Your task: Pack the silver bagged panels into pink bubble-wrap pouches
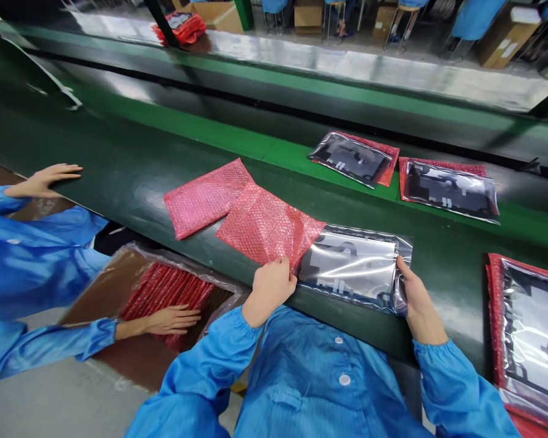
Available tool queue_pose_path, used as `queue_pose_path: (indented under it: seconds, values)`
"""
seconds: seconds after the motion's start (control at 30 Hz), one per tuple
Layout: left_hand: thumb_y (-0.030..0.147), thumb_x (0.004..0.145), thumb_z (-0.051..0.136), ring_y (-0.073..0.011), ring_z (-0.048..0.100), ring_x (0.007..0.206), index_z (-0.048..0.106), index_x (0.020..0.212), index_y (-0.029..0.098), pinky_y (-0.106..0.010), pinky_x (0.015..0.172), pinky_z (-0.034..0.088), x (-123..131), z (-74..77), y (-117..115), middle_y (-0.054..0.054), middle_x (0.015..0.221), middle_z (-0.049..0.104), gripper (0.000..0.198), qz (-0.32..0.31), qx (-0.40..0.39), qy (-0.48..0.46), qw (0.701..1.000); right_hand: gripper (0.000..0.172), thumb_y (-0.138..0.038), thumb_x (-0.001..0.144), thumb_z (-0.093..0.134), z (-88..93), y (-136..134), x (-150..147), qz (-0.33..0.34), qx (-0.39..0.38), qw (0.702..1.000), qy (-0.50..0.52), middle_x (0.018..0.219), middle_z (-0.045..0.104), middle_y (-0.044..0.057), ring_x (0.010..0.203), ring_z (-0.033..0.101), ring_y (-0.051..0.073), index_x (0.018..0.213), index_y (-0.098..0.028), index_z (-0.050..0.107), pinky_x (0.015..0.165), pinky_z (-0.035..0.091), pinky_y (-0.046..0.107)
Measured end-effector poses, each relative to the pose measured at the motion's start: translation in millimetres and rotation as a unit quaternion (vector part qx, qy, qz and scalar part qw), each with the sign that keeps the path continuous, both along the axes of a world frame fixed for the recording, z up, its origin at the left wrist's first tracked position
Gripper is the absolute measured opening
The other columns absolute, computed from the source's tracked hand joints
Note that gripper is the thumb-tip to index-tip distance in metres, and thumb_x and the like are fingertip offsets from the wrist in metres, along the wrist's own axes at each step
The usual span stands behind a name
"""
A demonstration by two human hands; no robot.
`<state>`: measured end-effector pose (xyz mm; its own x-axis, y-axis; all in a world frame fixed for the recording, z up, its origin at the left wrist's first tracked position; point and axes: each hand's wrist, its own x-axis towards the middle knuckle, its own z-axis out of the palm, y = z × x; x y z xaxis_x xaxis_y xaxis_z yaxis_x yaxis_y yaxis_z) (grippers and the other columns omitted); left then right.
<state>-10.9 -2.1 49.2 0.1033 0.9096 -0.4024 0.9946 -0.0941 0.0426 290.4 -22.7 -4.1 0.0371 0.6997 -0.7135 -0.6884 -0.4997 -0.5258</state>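
My left hand pinches the near edge of a red bubble-wrap bag at its mouth. Into that mouth reaches one end of a flat black-and-silver panel in a clear plastic sleeve. My right hand grips the sleeve's right end, thumb on top and fingers underneath. Most of the panel shows outside the bag, over the dark green work surface. A second red bubble-wrap bag lies flat to the left, its right end meeting the held bag.
Two sleeved panels rest on red bags along the green strip. Another sleeved panel lies on red wrap at right. At left, a co-worker's hand touches red bags in a carton; their other hand rests on the bench.
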Motion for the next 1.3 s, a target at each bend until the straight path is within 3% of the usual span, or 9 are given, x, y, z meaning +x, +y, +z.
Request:
queue_pose_path:
  seconds: [0.43, 0.63, 0.73, 0.83, 0.93, 1.03, 1.1, 1.17, 1.3]
  values:
    - [0.025, 0.098, 0.041, -0.0299, 0.073, 0.093, 0.07, 0.093, 0.016, -0.035, 0.073, 0.049, 5, 13.3, -18, -0.014, 0.094, 0.075, 0.031, 0.053, 0.012, -0.033, 0.998, 0.033, -0.037, 0.1, 0.049, 5.3, 2, -7, -0.095, -0.065, 0.992, -0.057, 0.092, 0.08, 0.008, 0.092, 0.077, 0.028, 0.109, -0.017, 0.073, 0.088, 0.062, 0.043]
    - [0.021, 0.092, 0.05, -0.0235, 0.071, 0.082, 0.067, 0.084, 0.018, -0.03, 0.07, 0.049, 29, 13.9, -29, -0.01, 0.085, 0.073, 0.02, 0.027, 0.088, -0.138, 0.986, 0.029, -0.041, 0.096, 0.058, -4.8, -8, -14, -0.136, -0.016, 0.988, -0.076, 0.09, 0.08, 0.006, 0.09, 0.077, 0.027, 0.108, -0.018, 0.073, 0.088, 0.062, 0.042]
    - [0.024, 0.093, 0.05, -0.0178, 0.067, 0.076, 0.064, 0.075, 0.02, -0.027, 0.072, 0.05, 37, 2.5, -39, -0.005, 0.077, 0.07, 0.023, 0.019, 0.157, -0.285, 0.946, 0.033, -0.045, 0.095, 0.057, -5.7, -16, -19, -0.125, 0.009, 0.991, -0.056, 0.092, 0.08, 0.006, 0.091, 0.077, 0.027, 0.11, -0.019, 0.073, 0.088, 0.062, 0.043]
    - [0.037, 0.095, 0.053, -0.0151, 0.064, 0.066, 0.062, 0.071, 0.02, -0.027, 0.068, 0.051, 41, -12.8, -47, -0.002, 0.069, 0.067, 0.031, 0.105, 0.112, -0.437, 0.886, 0.029, -0.045, 0.092, 0.06, -3.9, -29, -24, -0.13, 0.02, 0.99, -0.058, 0.093, 0.08, 0.003, 0.094, 0.076, 0.027, 0.105, -0.023, 0.074, 0.09, 0.062, 0.043]
    - [0.049, 0.084, 0.065, -0.0179, 0.068, 0.069, 0.064, 0.086, 0.018, -0.029, 0.063, 0.054, 46, -33.0, -50, -0.003, 0.077, 0.072, 0.031, 0.241, 0.014, -0.588, 0.772, 0.027, -0.048, 0.09, 0.063, -0.8, -48, -32, -0.109, 0.031, 0.993, -0.043, 0.095, 0.08, 0.003, 0.1, 0.075, 0.028, 0.099, -0.026, 0.075, 0.091, 0.06, 0.045]
    - [0.051, 0.077, 0.072, -0.0212, 0.071, 0.086, 0.063, 0.102, 0.017, -0.033, 0.076, 0.058, 47, -51.4, -44, -0.006, 0.096, 0.075, 0.043, 0.368, 0.062, -0.678, 0.633, 0.031, -0.049, 0.084, 0.068, 4.8, -67, -34, 0.013, 0.067, 0.998, -0.004, 0.106, 0.078, 0.009, 0.11, 0.071, 0.032, 0.101, -0.024, 0.076, 0.097, 0.057, 0.05]
    - [0.05, 0.078, 0.071, -0.0224, 0.071, 0.097, 0.063, 0.106, 0.018, -0.037, 0.087, 0.057, 43, -55.4, -36, -0.008, 0.105, 0.074, 0.044, 0.405, 0.108, -0.694, 0.585, 0.035, -0.049, 0.08, 0.073, 9.0, -76, -27, 0.069, 0.105, 0.992, -0.004, 0.111, 0.077, 0.011, 0.112, 0.07, 0.032, 0.104, -0.024, 0.076, 0.097, 0.056, 0.049]
    - [0.049, 0.079, 0.071, -0.0231, 0.069, 0.104, 0.065, 0.107, 0.018, -0.038, 0.094, 0.055, 36, -50.7, -30, -0.008, 0.111, 0.074, 0.042, 0.391, 0.112, -0.697, 0.59, 0.043, -0.052, 0.078, 0.075, 12.2, -77, -14, 0.074, 0.148, 0.985, -0.041, 0.116, 0.076, 0.011, 0.107, 0.071, 0.03, 0.111, -0.025, 0.075, 0.092, 0.058, 0.044]
    - [0.044, 0.075, 0.074, -0.0242, 0.068, 0.11, 0.069, 0.103, 0.018, -0.04, 0.103, 0.05, 28, -31.0, -27, -0.008, 0.113, 0.075, 0.039, 0.31, 0.077, -0.675, 0.665, 0.056, -0.044, 0.079, 0.081, 15.3, -57, 0, 0.101, 0.193, 0.957, -0.194, 0.121, 0.073, 0.011, 0.097, 0.072, 0.023, 0.129, -0.026, 0.066, 0.083, 0.058, 0.035]
